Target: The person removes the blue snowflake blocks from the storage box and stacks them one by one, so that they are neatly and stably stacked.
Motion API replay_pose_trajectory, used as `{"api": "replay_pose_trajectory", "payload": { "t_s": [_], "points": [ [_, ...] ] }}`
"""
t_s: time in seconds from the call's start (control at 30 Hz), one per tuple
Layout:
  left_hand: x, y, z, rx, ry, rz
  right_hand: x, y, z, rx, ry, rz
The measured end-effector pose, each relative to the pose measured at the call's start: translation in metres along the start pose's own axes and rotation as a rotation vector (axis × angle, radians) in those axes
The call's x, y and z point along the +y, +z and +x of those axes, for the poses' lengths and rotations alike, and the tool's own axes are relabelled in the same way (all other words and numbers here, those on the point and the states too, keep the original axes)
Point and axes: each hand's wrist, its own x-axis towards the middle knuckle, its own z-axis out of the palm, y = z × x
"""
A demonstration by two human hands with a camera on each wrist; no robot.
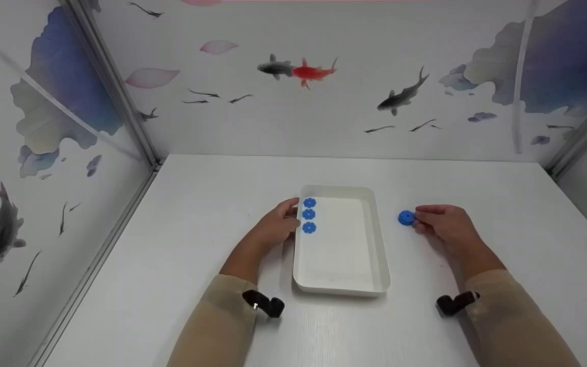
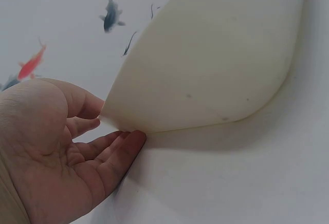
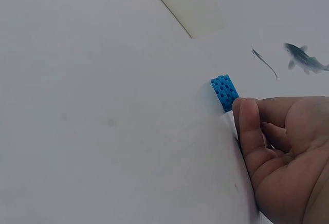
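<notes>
A white rectangular tray point(image 1: 342, 239) lies on the table, with three blue flower-shaped discs point(image 1: 309, 214) in a column along its left wall. At the tray's left side, my left hand point(image 1: 277, 224) grips the edge; the left wrist view shows the fingers point(image 2: 121, 152) against the tray wall point(image 2: 205, 70). To the right of the tray, a short stack of blue flower-shaped discs point(image 1: 406, 217) is pinched at its right side between the thumb and fingers of my right hand point(image 1: 446, 227). In the right wrist view, the stack's notched side point(image 3: 224, 92) faces the camera.
The white table point(image 1: 212, 204) ends at a back wall point(image 1: 293, 122) printed with fish and petals. A similar panel point(image 1: 44, 204) with a metal frame stands on the left. Black wrist cameras point(image 1: 265, 303) sit on both sleeves.
</notes>
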Motion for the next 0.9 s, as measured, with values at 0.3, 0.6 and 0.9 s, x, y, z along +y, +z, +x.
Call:
{"api": "replay_pose_trajectory", "payload": {
  "t_s": [0.3,0.6,0.9],
  "points": [
    [0.000,0.001,0.000,0.012,-0.016,0.000,0.003,0.000,0.001,0.008,-0.005,0.033],
    [0.000,0.000,-0.001,0.005,-0.018,0.004,-0.016,0.008,-0.012,-0.007,-0.071,0.041],
    [0.000,-0.001,0.000,-0.006,0.004,0.002,-0.056,0.035,-0.046,-0.119,-0.199,0.102]
  ]
}}
